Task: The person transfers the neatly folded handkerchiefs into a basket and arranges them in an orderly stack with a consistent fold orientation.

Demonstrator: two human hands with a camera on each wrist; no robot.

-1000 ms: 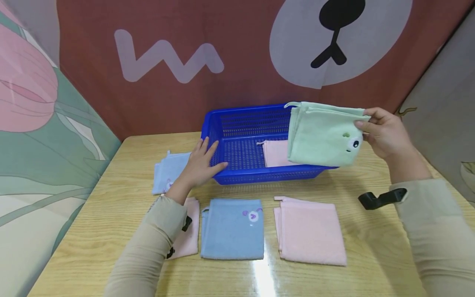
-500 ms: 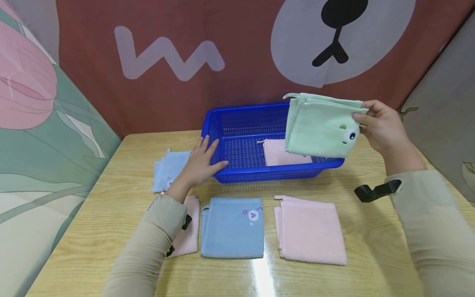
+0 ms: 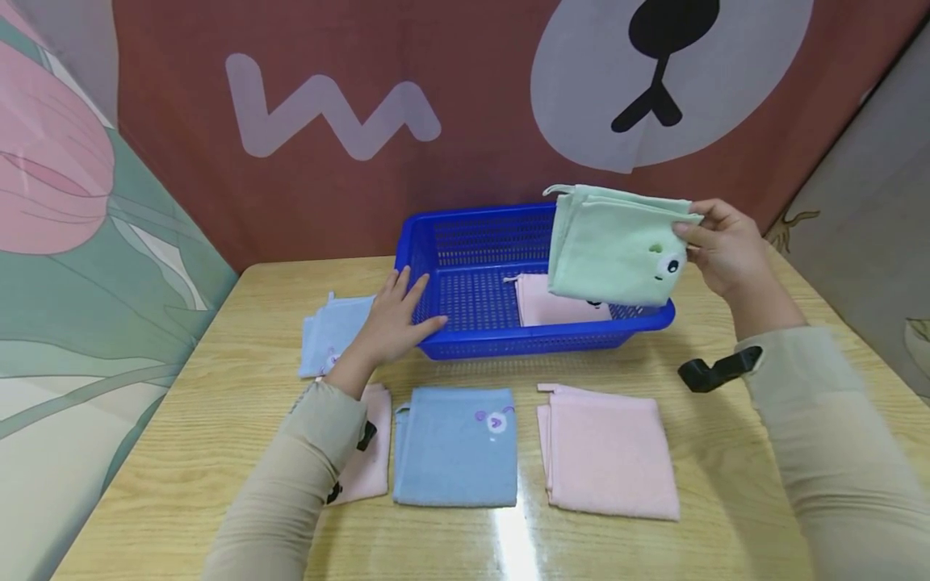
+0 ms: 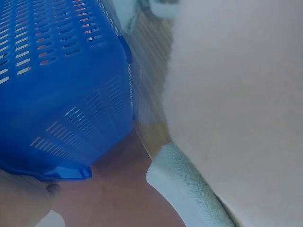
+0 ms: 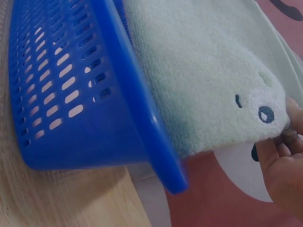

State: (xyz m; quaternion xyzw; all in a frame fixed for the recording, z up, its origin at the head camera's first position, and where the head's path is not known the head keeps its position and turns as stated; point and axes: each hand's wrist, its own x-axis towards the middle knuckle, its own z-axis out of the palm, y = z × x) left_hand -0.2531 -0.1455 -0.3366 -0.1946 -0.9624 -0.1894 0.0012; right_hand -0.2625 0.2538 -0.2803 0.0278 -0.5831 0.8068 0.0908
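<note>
The right hand (image 3: 730,250) pinches a folded mint-green towel (image 3: 606,250) above the blue plastic basket (image 3: 538,332). The left hand (image 3: 392,319) touches the basket, spread.

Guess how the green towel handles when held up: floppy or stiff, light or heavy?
Probably soft, since the green towel shows fuzzy pile up close. Its folded layers likely add some stiffness: it looks fairly flat. Seemingly light too, as the right hand pinches it by one edge.

Reddish-brown backdrop (image 3: 334,190) behind wooden table (image 3: 421,545)
</note>
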